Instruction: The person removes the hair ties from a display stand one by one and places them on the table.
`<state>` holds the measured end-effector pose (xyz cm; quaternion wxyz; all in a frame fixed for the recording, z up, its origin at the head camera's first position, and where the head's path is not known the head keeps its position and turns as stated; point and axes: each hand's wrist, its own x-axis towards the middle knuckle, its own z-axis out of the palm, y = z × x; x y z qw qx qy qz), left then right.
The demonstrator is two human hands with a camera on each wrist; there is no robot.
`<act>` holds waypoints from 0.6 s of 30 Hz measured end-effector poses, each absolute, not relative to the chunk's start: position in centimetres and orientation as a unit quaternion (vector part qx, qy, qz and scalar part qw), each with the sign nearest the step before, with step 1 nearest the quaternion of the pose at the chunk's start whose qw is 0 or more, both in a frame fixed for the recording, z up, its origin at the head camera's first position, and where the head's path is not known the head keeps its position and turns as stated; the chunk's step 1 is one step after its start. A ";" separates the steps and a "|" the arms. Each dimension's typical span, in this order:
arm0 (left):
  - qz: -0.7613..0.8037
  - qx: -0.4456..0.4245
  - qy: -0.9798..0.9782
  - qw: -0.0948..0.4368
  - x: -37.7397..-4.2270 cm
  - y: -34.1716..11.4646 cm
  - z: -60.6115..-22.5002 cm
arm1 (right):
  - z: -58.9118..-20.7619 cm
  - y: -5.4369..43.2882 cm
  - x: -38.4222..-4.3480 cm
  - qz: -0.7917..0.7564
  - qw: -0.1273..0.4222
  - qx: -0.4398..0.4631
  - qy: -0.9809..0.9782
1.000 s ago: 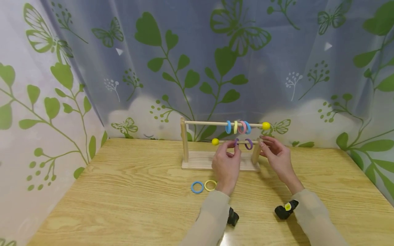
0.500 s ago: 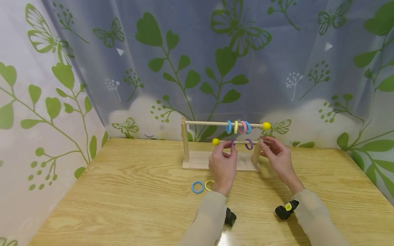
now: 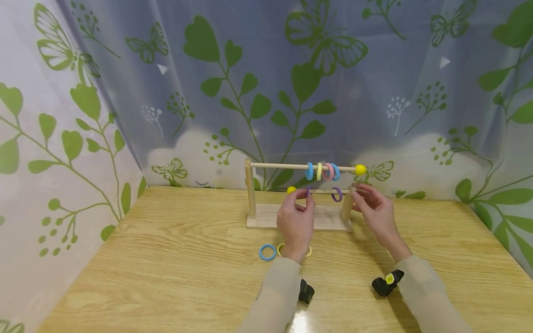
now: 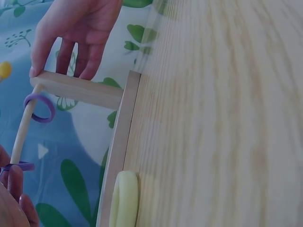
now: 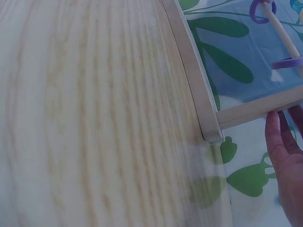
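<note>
My left hand [image 3: 296, 224] pinches a purple ring [image 4: 26, 166] between thumb and fingers. That ring encircles the lower rod [image 4: 22, 127] of a wooden stand [image 3: 329, 224], close to the rod's yellow end ball [image 3: 290, 190]. A second purple ring [image 3: 337, 194] hangs on the same rod, nearer the right post [image 4: 80, 90]. My right hand [image 3: 376, 215] holds the top of this post, thumb in front and fingers on its outer side. On the upper rod [image 3: 283, 165] hang blue rings [image 3: 309, 171], a yellow ring [image 3: 319, 172] and a pink ring [image 3: 329, 172].
A blue ring [image 3: 267, 252] lies on the wooden table [image 3: 187, 268] before the stand. Beside it are yellow rings [image 3: 308, 250], partly hidden by my left wrist. A yellow ball [image 3: 360, 169] caps the upper rod. The patterned curtain [image 3: 250, 69] hangs behind.
My left hand has slid the pinched purple ring leftward along the lower rod, towards the yellow ball. My right hand stays on the post. More of the yellow rings shows beside my left wrist.
</note>
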<state>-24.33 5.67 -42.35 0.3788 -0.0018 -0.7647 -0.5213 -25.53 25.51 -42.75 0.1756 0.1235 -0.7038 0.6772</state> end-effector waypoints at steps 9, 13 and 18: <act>-0.527 -0.006 -0.760 0.381 -24.6 5.0 -42.1 | -42.7 25.5 -25.6 0.675 0.179 0.121 -0.705; -0.531 -0.006 -0.757 0.380 -24.5 4.6 -42.1 | -42.7 25.4 -25.5 0.672 0.178 0.121 -0.708; -0.532 -0.008 -0.756 0.381 -24.5 4.0 -42.0 | -42.7 25.4 -25.5 0.670 0.177 0.122 -0.710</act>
